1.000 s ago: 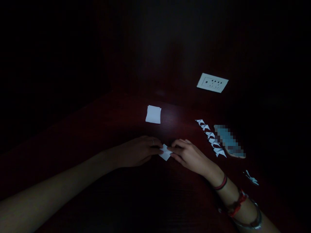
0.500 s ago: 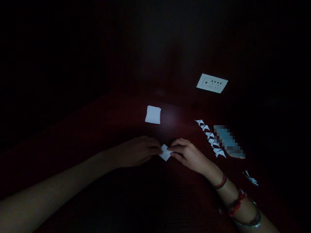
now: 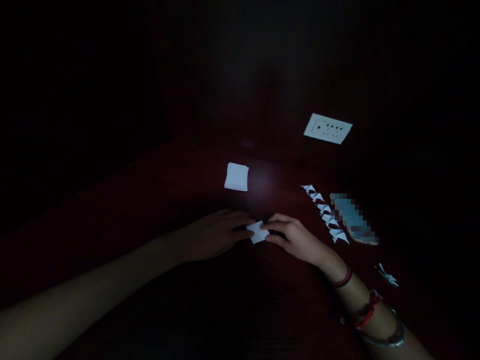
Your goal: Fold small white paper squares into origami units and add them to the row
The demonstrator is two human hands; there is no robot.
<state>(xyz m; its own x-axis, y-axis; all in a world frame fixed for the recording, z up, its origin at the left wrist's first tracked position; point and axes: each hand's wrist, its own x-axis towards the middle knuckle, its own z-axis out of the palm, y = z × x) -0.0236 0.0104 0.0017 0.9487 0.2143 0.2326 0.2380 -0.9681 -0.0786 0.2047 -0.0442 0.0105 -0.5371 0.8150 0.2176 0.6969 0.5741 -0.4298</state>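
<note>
A small square of white folded paper (image 3: 257,233) lies on the dark red table between my two hands. At its left edge my left hand (image 3: 219,232), with a ring on one finger, has its thumb and fingertips on the paper. The thumb and fingers of my right hand (image 3: 291,235) grip the right edge. Faint crease lines cross the paper's face. A stack of white square paper sheets (image 3: 236,177) sits beyond my hands.
A row of several folded white paper pieces (image 3: 325,213) runs along the right, beside a phone-shaped object (image 3: 354,220) with a blurred face. A small whitish item (image 3: 387,275) lies nearer on the right. A white socket panel (image 3: 327,129) is on the wall behind.
The paper has turned from a diamond position to lie nearly square to me, shifting slightly right. Both hands have adjusted their fingers at its edges.
</note>
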